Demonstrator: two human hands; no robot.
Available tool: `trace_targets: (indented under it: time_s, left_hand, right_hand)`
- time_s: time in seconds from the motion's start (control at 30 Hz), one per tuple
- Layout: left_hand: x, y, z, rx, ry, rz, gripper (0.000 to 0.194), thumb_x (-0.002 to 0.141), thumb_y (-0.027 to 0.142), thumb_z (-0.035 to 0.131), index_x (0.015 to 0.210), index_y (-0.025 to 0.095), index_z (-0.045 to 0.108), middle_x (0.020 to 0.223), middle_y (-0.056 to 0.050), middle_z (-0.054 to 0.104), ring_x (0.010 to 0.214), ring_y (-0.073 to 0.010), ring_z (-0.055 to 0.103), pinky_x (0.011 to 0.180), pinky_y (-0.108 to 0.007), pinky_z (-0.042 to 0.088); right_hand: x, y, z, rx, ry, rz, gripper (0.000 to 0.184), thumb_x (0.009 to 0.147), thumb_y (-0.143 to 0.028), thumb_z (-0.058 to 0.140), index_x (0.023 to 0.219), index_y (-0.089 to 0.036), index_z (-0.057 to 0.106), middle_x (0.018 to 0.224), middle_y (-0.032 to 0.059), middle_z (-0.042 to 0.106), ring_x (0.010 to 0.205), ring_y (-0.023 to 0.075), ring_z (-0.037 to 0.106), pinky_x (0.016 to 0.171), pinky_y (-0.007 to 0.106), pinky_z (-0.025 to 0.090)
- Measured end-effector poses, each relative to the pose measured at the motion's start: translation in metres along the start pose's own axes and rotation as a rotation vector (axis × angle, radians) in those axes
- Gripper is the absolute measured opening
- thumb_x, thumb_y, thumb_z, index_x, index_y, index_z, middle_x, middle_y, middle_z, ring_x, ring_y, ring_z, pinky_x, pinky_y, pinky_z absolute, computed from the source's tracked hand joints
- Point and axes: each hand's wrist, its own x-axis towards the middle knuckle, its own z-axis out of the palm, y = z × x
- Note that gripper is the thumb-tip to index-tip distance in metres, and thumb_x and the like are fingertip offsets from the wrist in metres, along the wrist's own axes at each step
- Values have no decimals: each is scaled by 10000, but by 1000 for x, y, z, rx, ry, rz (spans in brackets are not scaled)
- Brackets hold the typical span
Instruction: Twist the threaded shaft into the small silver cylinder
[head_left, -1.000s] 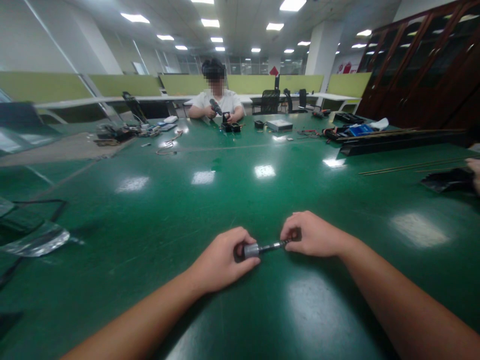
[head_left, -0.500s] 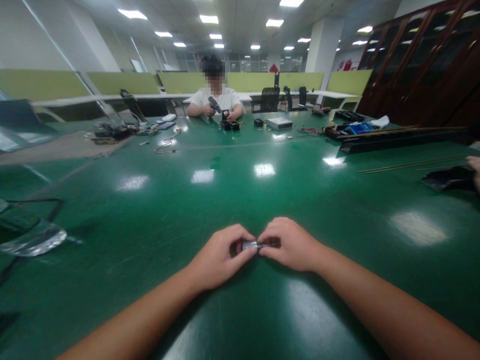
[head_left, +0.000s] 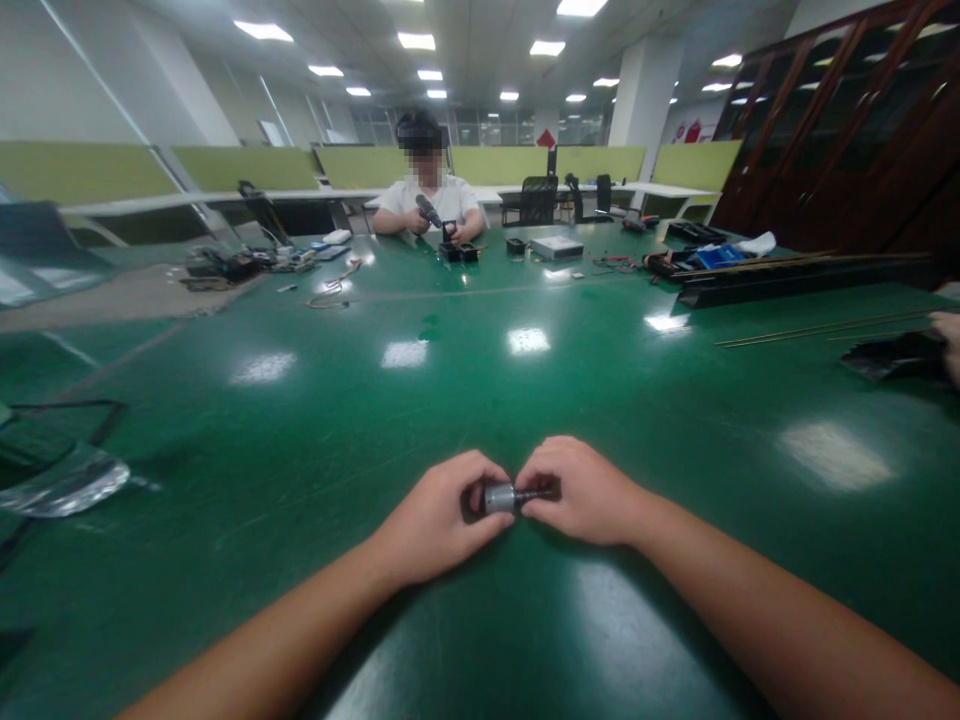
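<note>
Low in the middle of the head view, a short silver metal cylinder [head_left: 499, 498] lies crosswise between my two hands. A thin dark shaft [head_left: 531, 494] sticks out of its right end; I cannot tell exactly what kind of part it is. My left hand [head_left: 448, 513] is closed around the cylinder, thumb below and index finger above, and covers its left end. My right hand [head_left: 577, 488] pinches the shaft just to the right, hiding the shaft's far tip. Both hands are at the green table [head_left: 480, 400].
Across the table a person [head_left: 426, 205] holds a power drill [head_left: 429, 210] beside a black part [head_left: 457, 250]. Thin rods [head_left: 810, 330] and a long black channel [head_left: 787, 280] lie at right, near another person's hand [head_left: 949, 335]. Clear plastic wrapping [head_left: 71, 480] is at left.
My left thumb and fingers have spread slightly on the cylinder, so more of its silver side shows. My right hand has barely moved.
</note>
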Motion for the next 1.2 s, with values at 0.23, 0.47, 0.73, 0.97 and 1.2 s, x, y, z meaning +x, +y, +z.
trace_targets:
  time_s: [0.23, 0.47, 0.73, 0.97, 1.2]
  left_hand:
    - [-1, 0, 0, -9, -1, -35, 171, 794, 261, 696, 930, 178, 633, 801, 0, 595, 708, -155, 569, 644, -254, 414]
    - [-1, 0, 0, -7, -10, -47, 156, 803, 269, 687, 908, 180, 614, 791, 5, 587, 704, -156, 562, 639, -256, 403]
    - [-2, 0, -1, -20, -12, -53, 169, 805, 281, 686, 912, 173, 612, 798, 0, 586, 709, -157, 564, 646, -259, 411]
    - [-2, 3, -2, -21, -4, -61, 165, 798, 273, 684, 906, 172, 610, 787, 0, 584, 706, -160, 562, 641, -261, 408]
    - [-2, 3, -2, -20, -12, -62, 165, 798, 270, 692, 901, 171, 612, 788, -1, 580, 705, -160, 560, 638, -259, 405]
  right_hand:
    - [1, -1, -1, 4, -7, -5, 95, 762, -183, 730, 855, -196, 717, 783, 2, 692, 769, 160, 590, 789, 300, 401]
    - [0, 1, -2, -7, -22, -7, 69, 767, -189, 719, 835, -194, 709, 759, 0, 670, 752, 155, 579, 765, 291, 402]
    - [1, 0, -5, -5, -40, -11, 80, 766, -184, 721, 846, -191, 714, 769, 6, 678, 758, 158, 586, 762, 291, 409]
    - [0, -2, -8, 4, -54, -4, 98, 766, -162, 716, 860, -187, 717, 767, 7, 679, 747, 155, 592, 753, 288, 418]
    - [0, -3, -10, 1, -66, 4, 98, 768, -164, 712, 863, -187, 723, 775, 12, 684, 751, 159, 595, 757, 292, 422]
